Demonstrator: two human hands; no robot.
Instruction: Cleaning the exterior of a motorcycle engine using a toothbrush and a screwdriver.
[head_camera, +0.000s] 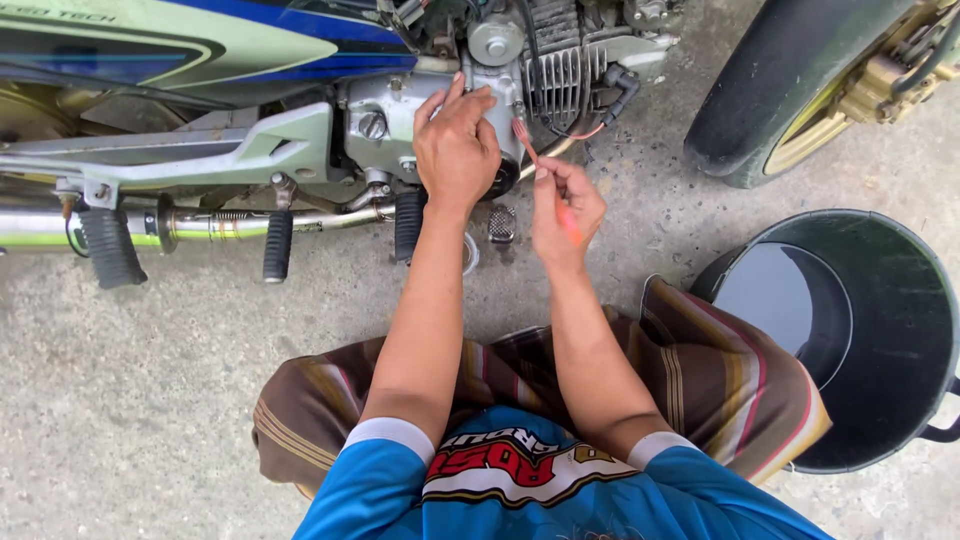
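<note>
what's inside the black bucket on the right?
The black bucket holds dark, still liquid with a glossy surface, filling only its lower part. The bare inner wall shows above it. Anything beneath the surface is hidden, and the nearer rim is partly covered by the person's striped shorts.

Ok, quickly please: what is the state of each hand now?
Left hand: open, fingers resting on the engine case.
Right hand: closed, pinching a thin reddish wire.
</note>
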